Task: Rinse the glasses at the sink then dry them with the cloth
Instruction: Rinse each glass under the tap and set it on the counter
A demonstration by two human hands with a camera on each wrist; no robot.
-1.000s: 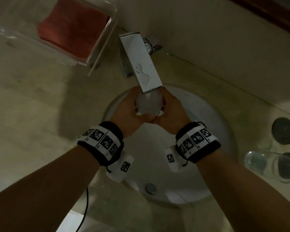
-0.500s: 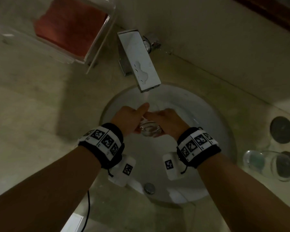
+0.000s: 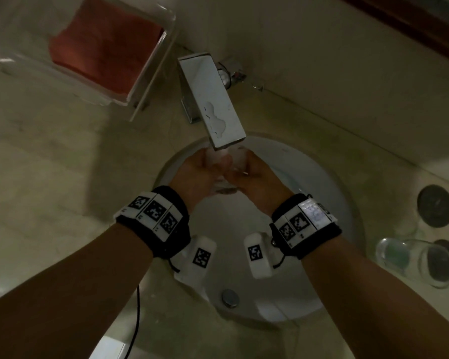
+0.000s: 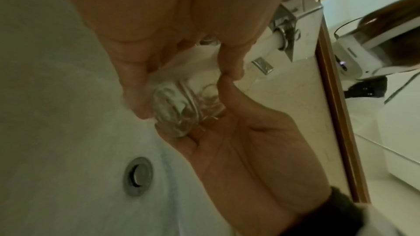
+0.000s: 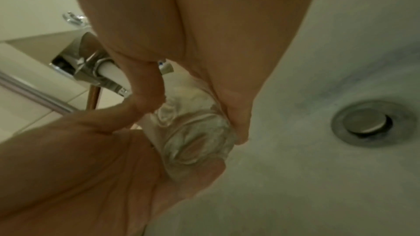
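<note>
Both hands, left hand (image 3: 202, 174) and right hand (image 3: 257, 177), curled round one glass (image 4: 188, 109) at 12 o'clock under the tap (image 3: 213, 104), over the sink (image 3: 329, 193). To rinse well, I judged they should turn it slowly in the stream with a firm grip, as wet glass slips. Another glass (image 3: 420, 265) lay at 3 o'clock on the surface (image 3: 49, 190); the cloth (image 3: 104, 45) waited at 10 o'clock.

A clear glass (image 3: 224, 174) is held over the white sink (image 3: 342, 203), under the tap's running water. A second glass (image 3: 423, 265) lies sideways on the counter (image 3: 49, 177). A red cloth (image 3: 101, 45) sits folded at the back left.
</note>
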